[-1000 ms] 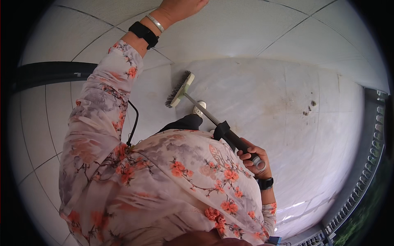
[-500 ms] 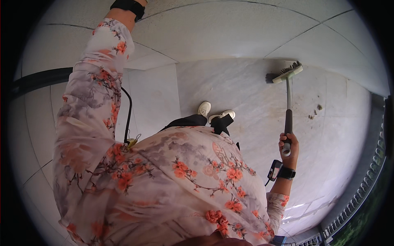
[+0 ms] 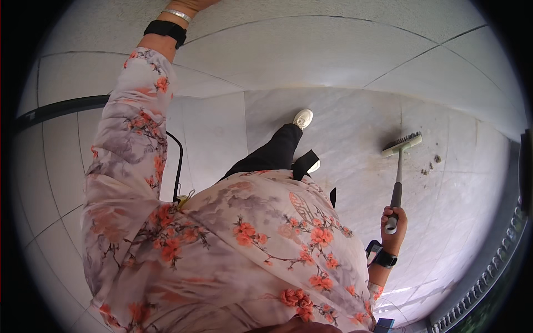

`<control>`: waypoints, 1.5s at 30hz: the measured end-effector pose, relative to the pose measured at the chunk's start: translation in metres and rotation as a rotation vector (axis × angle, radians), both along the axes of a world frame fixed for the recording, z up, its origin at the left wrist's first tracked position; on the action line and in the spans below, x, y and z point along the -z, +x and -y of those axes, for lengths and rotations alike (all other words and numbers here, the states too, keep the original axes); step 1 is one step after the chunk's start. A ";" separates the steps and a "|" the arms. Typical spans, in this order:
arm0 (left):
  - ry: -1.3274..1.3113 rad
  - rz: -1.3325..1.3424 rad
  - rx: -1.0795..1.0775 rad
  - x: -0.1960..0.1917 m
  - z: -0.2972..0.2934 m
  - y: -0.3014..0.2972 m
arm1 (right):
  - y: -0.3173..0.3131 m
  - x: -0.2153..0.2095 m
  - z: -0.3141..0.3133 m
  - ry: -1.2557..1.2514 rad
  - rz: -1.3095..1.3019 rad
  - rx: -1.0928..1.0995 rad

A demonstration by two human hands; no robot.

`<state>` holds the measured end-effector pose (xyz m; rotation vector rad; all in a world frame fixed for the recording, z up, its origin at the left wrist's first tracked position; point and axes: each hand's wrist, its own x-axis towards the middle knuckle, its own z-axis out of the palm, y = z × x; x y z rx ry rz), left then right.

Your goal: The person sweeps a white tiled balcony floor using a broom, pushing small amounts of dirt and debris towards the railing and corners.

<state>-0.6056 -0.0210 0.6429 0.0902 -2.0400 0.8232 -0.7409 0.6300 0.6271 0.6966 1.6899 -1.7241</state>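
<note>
My right hand point(image 3: 395, 223) is wrapped round the dark grip of a short-handled scrub brush point(image 3: 399, 161). The brush has a grey metal shaft and a pale, wide head with dark bristles, and its head is near the floor beside several small dark clumps of dirt point(image 3: 431, 165). My left arm stretches up along the pale tiled wall. Only the wrist and a bit of my left hand point(image 3: 195, 3) show at the top edge. Its fingers are cut off there, so what it touches is hidden.
The grey tiled floor point(image 3: 355, 136) meets a large-tiled wall point(image 3: 311, 50) ahead. A dark rail point(image 3: 64, 111) runs at the left. On the right stands a balustrade point(image 3: 494, 261) with greenery beyond. My white shoe point(image 3: 303, 118) is forward on the floor.
The brush has come back from the base of the wall, nearer to me, with my right hand lower. One foot has stepped forward. More of my left wrist shows.
</note>
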 end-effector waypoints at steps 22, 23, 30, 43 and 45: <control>0.044 -0.027 -0.118 -0.026 -0.011 -0.017 | 0.027 0.023 0.030 -0.273 0.707 -0.388; 0.045 -0.042 -0.099 -0.025 -0.013 -0.018 | 0.023 0.026 0.022 -0.324 0.752 -0.263; -0.024 -0.062 -0.082 -0.016 0.006 0.007 | -0.013 0.000 -0.066 -0.395 0.490 0.005; 0.000 0.011 -0.106 0.003 0.004 0.019 | 0.014 -0.067 -0.022 0.116 0.056 -0.226; 0.009 -0.011 -0.099 0.016 0.021 0.027 | 0.016 -0.082 -0.023 0.130 0.094 -0.267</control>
